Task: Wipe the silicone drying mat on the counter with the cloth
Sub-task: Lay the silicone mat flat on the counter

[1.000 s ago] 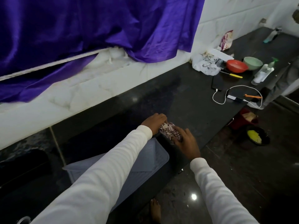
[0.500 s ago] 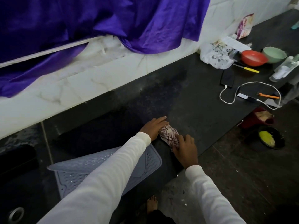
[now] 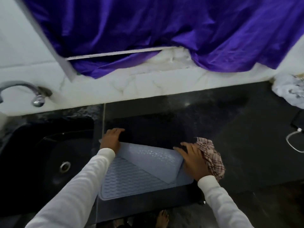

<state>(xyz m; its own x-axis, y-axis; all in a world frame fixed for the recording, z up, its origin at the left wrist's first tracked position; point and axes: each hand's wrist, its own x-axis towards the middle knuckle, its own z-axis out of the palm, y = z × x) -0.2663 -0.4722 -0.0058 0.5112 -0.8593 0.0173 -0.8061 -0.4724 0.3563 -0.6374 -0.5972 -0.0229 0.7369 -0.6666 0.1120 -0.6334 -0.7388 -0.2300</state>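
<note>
Fingers of the left hand (image 3: 111,139) lie flat on the far left corner of the grey silicone drying mat (image 3: 141,175). The right hand (image 3: 195,160), fingers spread, presses the mat's folded-over right edge, with the checked cloth (image 3: 212,157) tucked beneath its palm. The mat sits at lower centre on the black counter (image 3: 238,129), beside the sink (image 3: 41,153).

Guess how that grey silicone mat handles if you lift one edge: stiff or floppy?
Likely floppy: the mat is already folded over itself, its far part doubled back under the left hand and right hand. Probably light, since fingertips alone shape it. The ribbed face may grip the counter rather than slide.
</note>
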